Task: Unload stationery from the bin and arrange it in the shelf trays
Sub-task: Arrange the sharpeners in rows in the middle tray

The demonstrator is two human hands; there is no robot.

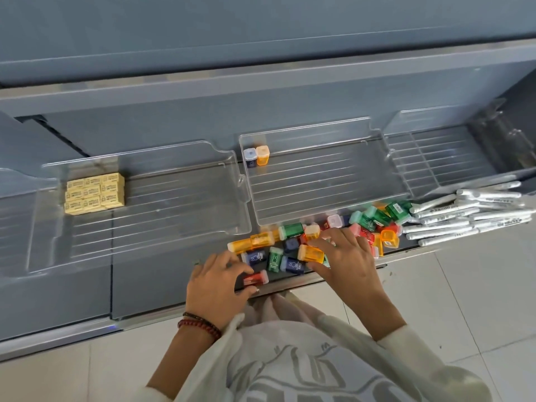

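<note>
A heap of small coloured plastic boxes [293, 245], orange, green, blue and red, lies on the grey shelf's front edge. My left hand [216, 285] pinches a red box [256, 278] between thumb and forefinger at the near side of the heap. My right hand [346, 258] grips an orange box [311, 253] in the middle of the heap. Just behind the heap, the clear middle tray [319, 184] holds two upright boxes in its back left corner, one blue [250, 158] and one orange [263, 155].
The clear left tray [174, 216] holds a block of yellow erasers [94, 192]. A clear right tray [452, 161] sits behind a pile of white pens [470, 213]. A light tiled floor [464, 300] lies below the shelf's edge.
</note>
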